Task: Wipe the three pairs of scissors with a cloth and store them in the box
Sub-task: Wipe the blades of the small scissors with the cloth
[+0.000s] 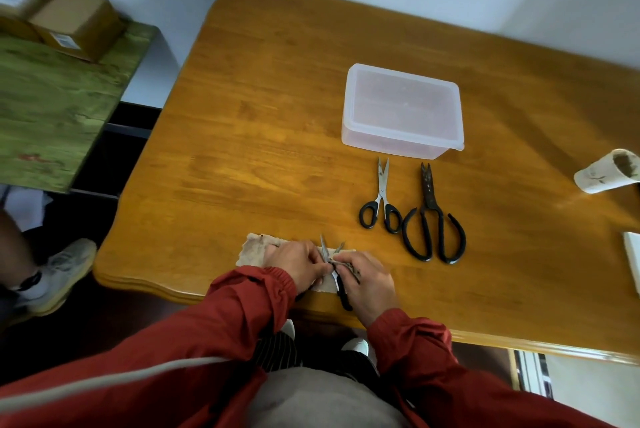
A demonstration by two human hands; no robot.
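Note:
A small pair of scissors [331, 256] with its blades spread lies over a beige cloth [254, 251] at the table's near edge. My left hand [298, 263] pinches it near the pivot. My right hand [369, 284] grips its black handles. To the right lie a silver pair of scissors with black handles [381, 199] and a large dark iron pair [431, 216], both untouched. Behind them stands a translucent plastic box [401, 109] with its lid on.
The wooden table [259, 122] ends just under my hands. A tipped paper cup [607, 174] and a white object [633, 254] lie at the right edge. A green surface with cardboard boxes [72, 22] stands left. Another person's shoe [59, 275] is on the floor.

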